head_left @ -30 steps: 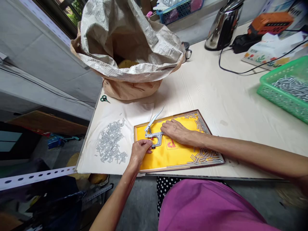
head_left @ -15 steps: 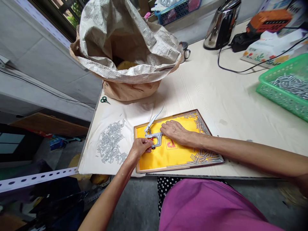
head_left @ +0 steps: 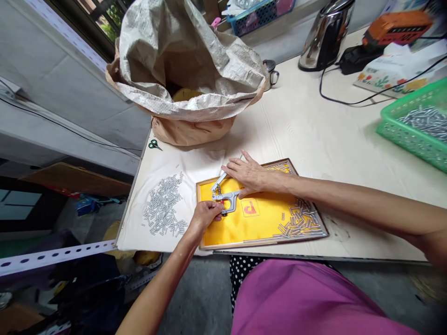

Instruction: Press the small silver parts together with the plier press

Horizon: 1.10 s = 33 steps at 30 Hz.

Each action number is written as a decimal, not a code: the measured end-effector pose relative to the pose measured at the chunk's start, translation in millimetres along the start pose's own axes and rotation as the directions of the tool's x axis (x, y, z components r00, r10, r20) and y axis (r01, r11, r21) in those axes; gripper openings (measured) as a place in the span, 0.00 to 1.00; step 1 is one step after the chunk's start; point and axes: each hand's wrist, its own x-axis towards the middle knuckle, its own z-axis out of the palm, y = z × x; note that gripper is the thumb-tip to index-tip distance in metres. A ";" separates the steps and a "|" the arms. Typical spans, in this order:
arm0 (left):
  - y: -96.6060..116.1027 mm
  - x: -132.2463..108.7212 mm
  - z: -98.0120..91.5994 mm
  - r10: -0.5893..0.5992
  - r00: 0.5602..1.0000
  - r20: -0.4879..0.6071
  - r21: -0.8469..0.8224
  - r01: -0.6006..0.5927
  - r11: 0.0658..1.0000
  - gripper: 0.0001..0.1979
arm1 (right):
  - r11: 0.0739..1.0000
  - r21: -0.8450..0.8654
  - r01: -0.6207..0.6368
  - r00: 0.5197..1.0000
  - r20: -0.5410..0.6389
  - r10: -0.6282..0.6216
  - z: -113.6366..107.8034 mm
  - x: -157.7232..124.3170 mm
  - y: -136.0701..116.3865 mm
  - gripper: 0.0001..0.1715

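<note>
A grey pair of snap pliers (head_left: pixel 234 203) lies over a shallow yellow-lined tray (head_left: pixel 226 236), its jaws to the left. My right hand (head_left: pixel 250 177) is on its handles, fingers laid over the upper one and thumb beside the lower one. At the jaws, by a small red part, my left hand (head_left: pixel 206 215) is closed in a pinch; whatever its fingertips hold is hidden. Short silvery spring-like pieces (head_left: pixel 301 221) lie along the tray's right end. More of these pieces form a loose pile (head_left: pixel 162 204) on the cloth left of the tray.
A large open woven sack (head_left: pixel 195 125) stands behind the tray, with green-handled scissors (head_left: pixel 154 144) at its left. Toward the right are a green basket (head_left: pixel 401 135) of metal pieces, a steel kettle (head_left: pixel 324 39), a black cord and an orange box (head_left: pixel 398 29). The table's front edge runs near my body.
My right hand has moved up from the lower handle and spread over the upper handle of the snap pliers. My left hand stays at the jaws. The view has shifted slightly.
</note>
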 end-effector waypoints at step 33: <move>36.3 6.3 55.5 0.682 0.678 0.274 0.898 -0.435 0.072 0.31 | 0.955 -0.198 -0.219 0.967 -0.173 0.186 -9.5 -49.5 -43.5 0.18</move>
